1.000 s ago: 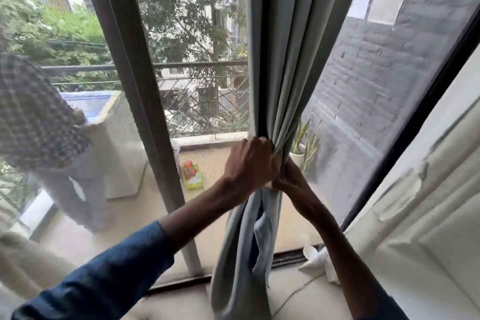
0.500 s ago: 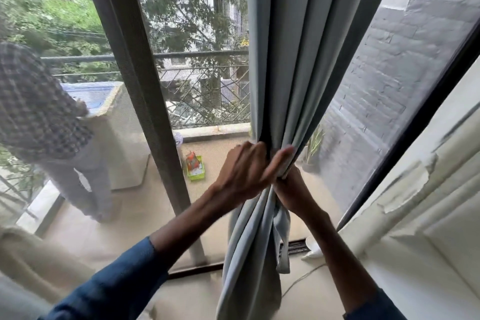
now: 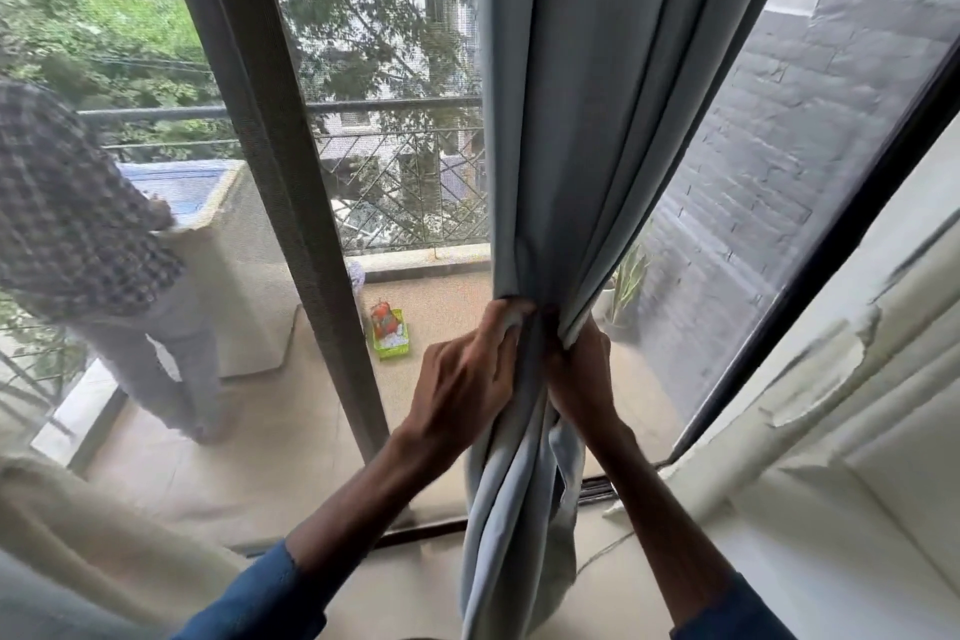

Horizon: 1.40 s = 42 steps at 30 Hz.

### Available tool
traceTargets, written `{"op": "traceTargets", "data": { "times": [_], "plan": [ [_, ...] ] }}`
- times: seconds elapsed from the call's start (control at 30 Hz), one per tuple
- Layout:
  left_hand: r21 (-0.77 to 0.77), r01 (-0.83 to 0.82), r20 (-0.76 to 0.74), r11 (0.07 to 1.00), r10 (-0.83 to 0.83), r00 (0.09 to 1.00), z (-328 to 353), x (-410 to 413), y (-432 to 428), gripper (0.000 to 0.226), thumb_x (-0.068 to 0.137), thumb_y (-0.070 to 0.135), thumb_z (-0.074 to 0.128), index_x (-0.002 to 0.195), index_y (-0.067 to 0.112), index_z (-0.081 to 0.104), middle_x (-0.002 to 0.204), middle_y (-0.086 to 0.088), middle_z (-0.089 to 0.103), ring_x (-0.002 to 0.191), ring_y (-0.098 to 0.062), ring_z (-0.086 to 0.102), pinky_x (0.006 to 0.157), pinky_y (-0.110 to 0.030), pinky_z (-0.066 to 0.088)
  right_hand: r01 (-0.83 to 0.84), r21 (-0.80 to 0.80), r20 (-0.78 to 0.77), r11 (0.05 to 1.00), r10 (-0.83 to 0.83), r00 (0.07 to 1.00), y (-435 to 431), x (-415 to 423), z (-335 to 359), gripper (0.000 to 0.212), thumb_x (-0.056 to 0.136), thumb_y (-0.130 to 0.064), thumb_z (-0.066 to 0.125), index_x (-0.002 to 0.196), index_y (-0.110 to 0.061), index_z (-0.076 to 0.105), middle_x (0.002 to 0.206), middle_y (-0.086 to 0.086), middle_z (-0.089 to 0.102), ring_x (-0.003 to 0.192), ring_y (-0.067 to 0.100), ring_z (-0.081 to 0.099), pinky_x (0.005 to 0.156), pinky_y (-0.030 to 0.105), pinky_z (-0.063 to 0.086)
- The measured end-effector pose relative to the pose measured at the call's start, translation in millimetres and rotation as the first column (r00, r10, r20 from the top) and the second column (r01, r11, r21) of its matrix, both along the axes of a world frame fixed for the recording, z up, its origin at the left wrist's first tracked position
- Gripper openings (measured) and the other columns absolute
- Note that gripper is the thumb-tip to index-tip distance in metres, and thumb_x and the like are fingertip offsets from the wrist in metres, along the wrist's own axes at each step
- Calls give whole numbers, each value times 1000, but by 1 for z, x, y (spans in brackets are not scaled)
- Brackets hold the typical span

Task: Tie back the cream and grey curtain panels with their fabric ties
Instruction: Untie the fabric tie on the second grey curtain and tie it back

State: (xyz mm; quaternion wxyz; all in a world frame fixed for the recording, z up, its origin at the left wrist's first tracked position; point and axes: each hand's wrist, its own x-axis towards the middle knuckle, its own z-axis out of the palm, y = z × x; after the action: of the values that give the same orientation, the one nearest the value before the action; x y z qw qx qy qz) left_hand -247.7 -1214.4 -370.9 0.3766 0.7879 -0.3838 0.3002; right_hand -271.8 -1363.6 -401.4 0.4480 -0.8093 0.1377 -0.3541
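The grey curtain panel (image 3: 587, 109) hangs in the middle of the glass door, bunched into a narrow waist. My left hand (image 3: 467, 374) grips that waist from the left, fingertips pinching a light fold that may be the fabric tie (image 3: 511, 314). My right hand (image 3: 584, 374) clamps the same waist from the right, partly hidden behind the folds. Below both hands the curtain falls loose to the floor. A cream curtain (image 3: 104, 535) lies bunched at the lower left, untouched.
A dark door frame post (image 3: 291, 203) stands left of the curtain. Through the glass, a person in a checked shirt (image 3: 67, 213) stands on the balcony near a green box (image 3: 389, 333) and a potted plant (image 3: 626, 286). A white peeling ledge (image 3: 810, 379) runs along the right.
My left hand went from an open palm with the thumb out against the curtain to fingers closed on the gathered fold. Both hands sit slightly higher on the waist.
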Motion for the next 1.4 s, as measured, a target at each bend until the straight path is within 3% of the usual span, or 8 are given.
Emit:
{"op": "traceTargets", "data": {
  "times": [0.2, 0.33, 0.43, 0.63, 0.9, 1.07, 1.2, 1.4],
  "plan": [
    [-318, -78, -384, 945, -53, 922, -11, -4, 0, 55, 83, 7, 76, 120, 11, 35, 77, 11, 66, 66, -9, 67, 58, -24, 56, 14, 44, -16, 999, -14, 1000, 8, -7, 1, 31, 97, -42, 49, 94, -12, 59, 77, -5, 69, 76, 24, 69, 63, 43, 52],
    [-42, -156, -455, 987, 120, 883, -41, 29, -3, 22, 90, 32, 65, 99, 13, 57, 79, 3, 60, 69, -21, 62, 56, -32, 49, -49, 35, -42, 998, 50, 998, 6, -12, 2, 30, 99, -39, 53, 90, -11, 62, 77, -3, 70, 73, 10, 67, 62, 40, 52],
    [153, -172, -501, 973, 227, 835, -67, 39, -2, 41, 100, 43, 45, 78, 8, 53, 73, -18, 61, 67, -42, 58, 54, -36, 36, -58, 21, -47, 998, 59, 997, -5, -16, 3, 26, 102, -31, 56, 96, -8, 67, 81, -8, 70, 76, -9, 64, 68, 38, 55],
    [305, -200, -317, 931, 297, 901, -77, 10, 7, 22, 91, 8, 63, 72, 0, 56, 54, -23, 55, 48, -45, 53, 48, -32, 24, 75, -55, -69, 996, -79, 995, 0, -15, 4, 25, 96, -31, 54, 97, -9, 65, 88, 11, 75, 88, 31, 67, 66, 38, 50],
    [141, 201, -567, 969, -88, 819, -73, -18, -18, 45, 80, 27, 41, 122, 15, 46, 101, -12, 70, 90, -35, 66, 72, -44, 55, -13, 85, -136, 996, 25, 990, 28, -13, -3, 42, 70, -7, 52, 109, 6, 60, 82, 13, 66, 72, 23, 61, 63, 25, 51],
    [57, 422, -692, 905, -269, 670, -61, 11, -6, 45, 87, 37, 55, 128, 20, 46, 109, -7, 70, 97, -23, 70, 86, -45, 58, -330, 575, -309, 748, 573, 759, 11, -25, 12, 19, 106, -32, 47, 104, -19, 62, 79, -14, 73, 67, -8, 69, 60, 9, 50],
    [121, 549, -679, 827, -335, 654, -53, 20, -14, 48, 85, 31, 70, 127, 14, 54, 108, -3, 71, 94, -19, 70, 82, -41, 59, -518, 546, -417, 658, 750, 514, -3, -36, 18, 60, 94, -59, 35, 138, -23, 53, 120, -16, 68, 115, -4, 63, 90, 15, 52],
    [209, 438, -596, 874, -241, 766, -57, 23, -25, 39, 81, 43, 58, 106, 13, 62, 93, -4, 69, 80, -22, 67, 69, -41, 57, -605, 472, -497, 641, 761, 418, -22, -40, 20, 74, 84, -61, 49, 145, -20, 46, 138, -11, 58, 123, -9, 54, 98, 9, 44]
  ]
}}
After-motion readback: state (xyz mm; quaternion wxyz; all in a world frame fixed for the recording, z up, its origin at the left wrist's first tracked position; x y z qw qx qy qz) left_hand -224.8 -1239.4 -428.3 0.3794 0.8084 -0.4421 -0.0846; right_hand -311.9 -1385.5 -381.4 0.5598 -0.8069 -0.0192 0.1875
